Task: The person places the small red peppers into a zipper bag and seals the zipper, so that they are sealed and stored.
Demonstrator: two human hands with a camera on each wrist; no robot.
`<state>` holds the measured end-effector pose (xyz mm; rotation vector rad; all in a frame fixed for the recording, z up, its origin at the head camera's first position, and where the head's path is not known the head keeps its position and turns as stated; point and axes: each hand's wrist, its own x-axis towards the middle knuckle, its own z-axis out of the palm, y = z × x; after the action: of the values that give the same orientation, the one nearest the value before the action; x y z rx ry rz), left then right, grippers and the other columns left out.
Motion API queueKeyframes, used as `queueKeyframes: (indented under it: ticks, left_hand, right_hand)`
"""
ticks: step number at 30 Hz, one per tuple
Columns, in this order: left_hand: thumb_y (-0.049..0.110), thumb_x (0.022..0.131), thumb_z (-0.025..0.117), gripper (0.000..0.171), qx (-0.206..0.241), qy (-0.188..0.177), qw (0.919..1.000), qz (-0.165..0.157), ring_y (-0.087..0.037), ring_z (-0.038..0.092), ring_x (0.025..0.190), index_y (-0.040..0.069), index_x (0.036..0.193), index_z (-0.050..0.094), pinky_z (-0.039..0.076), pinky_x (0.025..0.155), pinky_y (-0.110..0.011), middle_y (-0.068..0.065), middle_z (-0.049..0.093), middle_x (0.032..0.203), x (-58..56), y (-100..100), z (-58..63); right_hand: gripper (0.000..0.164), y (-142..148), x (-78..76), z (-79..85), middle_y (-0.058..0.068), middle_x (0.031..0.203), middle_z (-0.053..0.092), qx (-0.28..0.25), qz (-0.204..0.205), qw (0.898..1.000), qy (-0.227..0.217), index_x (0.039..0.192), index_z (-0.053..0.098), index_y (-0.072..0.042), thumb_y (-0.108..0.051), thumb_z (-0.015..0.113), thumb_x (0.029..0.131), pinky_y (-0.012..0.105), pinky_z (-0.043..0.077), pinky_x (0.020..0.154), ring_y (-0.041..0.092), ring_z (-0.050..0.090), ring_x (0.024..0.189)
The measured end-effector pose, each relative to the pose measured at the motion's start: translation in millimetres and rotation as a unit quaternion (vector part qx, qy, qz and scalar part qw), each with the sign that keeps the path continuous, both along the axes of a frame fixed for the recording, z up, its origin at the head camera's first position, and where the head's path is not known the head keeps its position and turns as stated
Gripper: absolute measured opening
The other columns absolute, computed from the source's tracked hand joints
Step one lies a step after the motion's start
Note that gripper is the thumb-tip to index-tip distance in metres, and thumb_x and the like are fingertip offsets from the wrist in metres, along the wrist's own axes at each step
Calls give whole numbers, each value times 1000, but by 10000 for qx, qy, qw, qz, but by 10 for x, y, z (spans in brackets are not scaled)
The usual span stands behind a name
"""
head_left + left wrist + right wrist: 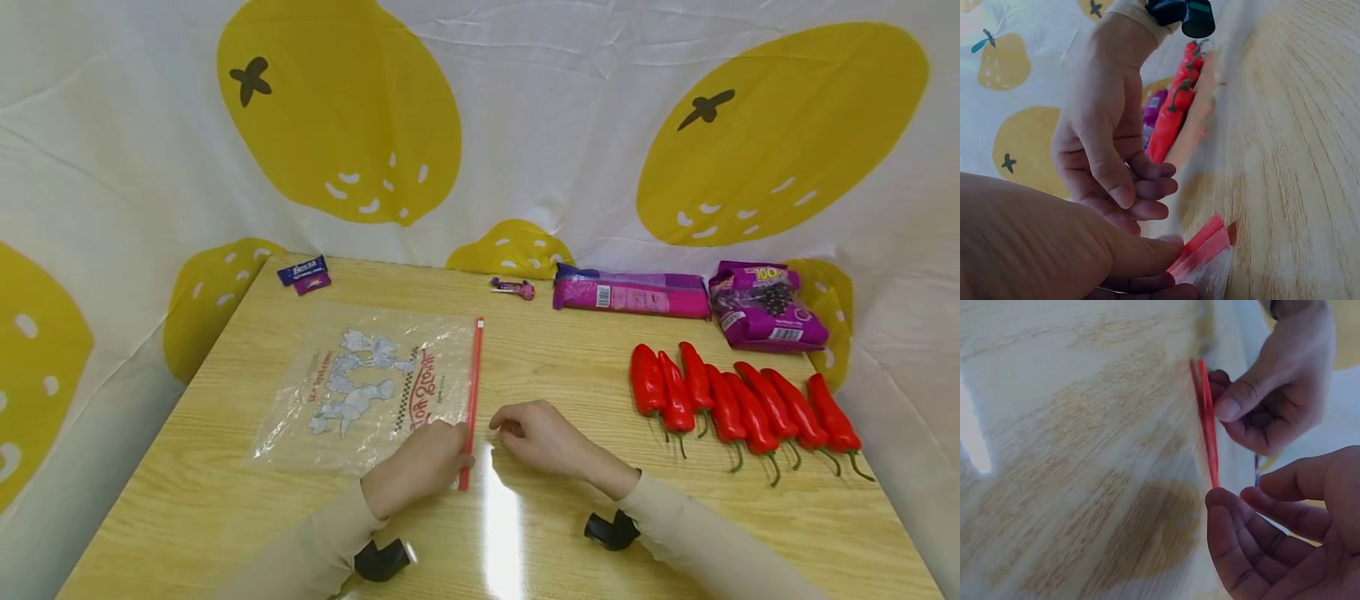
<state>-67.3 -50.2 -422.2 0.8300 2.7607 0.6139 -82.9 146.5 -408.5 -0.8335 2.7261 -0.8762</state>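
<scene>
My left hand (420, 467) pinches the red strip (476, 367) of a clear plastic bag (300, 417) close to its near end, thumb on one side and fingers on the other. The bag lies flat on the wooden table (187, 492), left of the middle, with that strip forming its right edge. It is thin, shiny and a little wrinkled, so the wood grain shows through. Pale grey-blue cartoon figures are printed on it, with a dark checked band and red lettering turned sideways; glare and creases make the words hard for me to read. A small white tab sits at the strip's far end. My right hand (551, 442) is just right of the strip, fingers loosely bent, a narrow gap under the thumb, holding nothing. Beyond the bag are two small wrapped sweets (302, 271), with a lollipop (527, 290) farther right. A long purple packet (637, 293) and a plump purple bag (772, 312) lie at the back right, behind a row of red peppers (753, 417).
</scene>
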Motion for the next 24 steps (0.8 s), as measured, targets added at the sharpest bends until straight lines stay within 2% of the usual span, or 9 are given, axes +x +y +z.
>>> queueKeyframes:
  ticks: [3, 8, 13, 18, 22, 24]
  left_hand:
    - [21, 81, 67, 21, 24, 168, 9998, 74, -11, 44, 47, 9, 73, 52, 35, 42, -25, 3, 47, 55, 10, 18, -24]
    - [30, 81, 67, 28, -210, 291, 9989, 304, -14, 47, 46, 8, 71, 53, 36, 41, -29, 0, 48, 55, 8, 76, -54]
    - [21, 81, 65, 22, -314, 529, 9978, 259, -16, 46, 45, 7, 68, 53, 35, 38, -29, -2, 47, 54, -1, 78, -37]
    - [11, 86, 55, 17, -168, 395, 9989, 166, -14, 42, 43, 7, 70, 52, 33, 37, -26, -1, 45, 53, -12, 37, -20]
    - [6, 83, 56, 7, 13, 554, 9982, 222, -13, 41, 44, 4, 81, 49, 32, 37, -24, -2, 45, 58, -18, 15, -51]
    - [3, 78, 58, 14, 109, 766, 9967, 230, -13, 40, 46, 2, 89, 48, 32, 37, -23, -4, 45, 63, -20, 4, -62]
  right_hand:
    - [17, 1, -26, -2, -8, 73, 62, 21, -69, 9999, -105, 94, 69, -8, -9, 57, 82, 19, 44, 59, 1, 50, 61]
    - [17, -8, -64, 12, -8, 73, 62, 82, -206, 9996, -158, 94, 69, -9, -9, 57, 82, 20, 45, 60, 2, 52, 63]
    - [18, -7, -67, 7, -6, 75, 64, 60, -219, 9994, -251, 94, 69, -8, -8, 56, 82, 21, 46, 61, 2, 53, 65]
    - [18, -13, -76, 3, -5, 79, 65, -20, -213, 9991, -360, 93, 69, -8, -7, 55, 82, 21, 46, 63, 3, 55, 67]
    - [17, -43, -89, -18, -1, 76, 66, -430, -265, 9948, -885, 94, 68, -5, -6, 56, 83, 22, 47, 59, 6, 57, 64]
    - [17, -67, -90, -38, 1, 73, 66, -654, -270, 9903, -1193, 95, 68, -3, -5, 55, 83, 23, 48, 57, 8, 59, 62]
